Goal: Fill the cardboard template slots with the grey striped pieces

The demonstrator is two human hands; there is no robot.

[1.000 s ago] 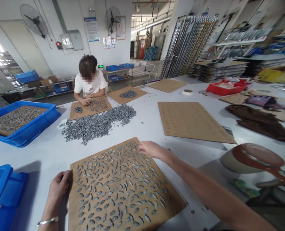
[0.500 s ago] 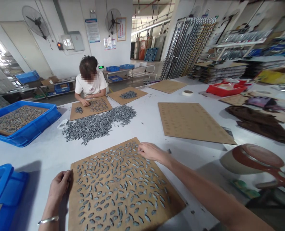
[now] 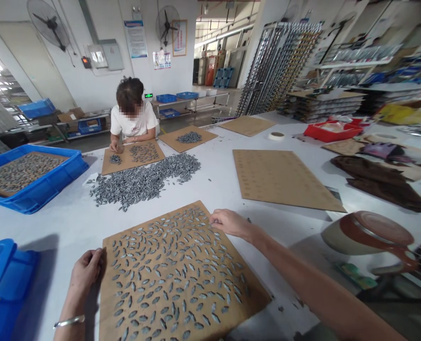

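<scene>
A brown cardboard sheet (image 3: 111, 327) lies in front of me, covered with small grey leaf-shaped pieces (image 3: 167, 274) spread out singly. At its left edge, my left hand (image 3: 85, 272) is closed, with thumb and fingers pinching the cardboard. My right hand (image 3: 229, 223) is at the far right edge of the same sheet, its fingers curled together in a pinch. Whatever is between those fingertips is hidden. Beyond the sheet, a heap of loose grey pieces (image 3: 139, 182) is spread on the white table (image 3: 217, 187).
Across the table a co-worker (image 3: 134, 116) handles pieces on another cardboard sheet (image 3: 123, 163). Blue trays (image 3: 54, 187) stand at the left. Another cardboard sheet (image 3: 284, 180) lies to the right, near a lidded container (image 3: 370, 237), a red tray (image 3: 333, 132) and a tape roll (image 3: 277, 136).
My right hand has shifted slightly right, from over the sheet's pieces to its edge. My left hand keeps its hold. The co-worker's hand has moved left to a small pile.
</scene>
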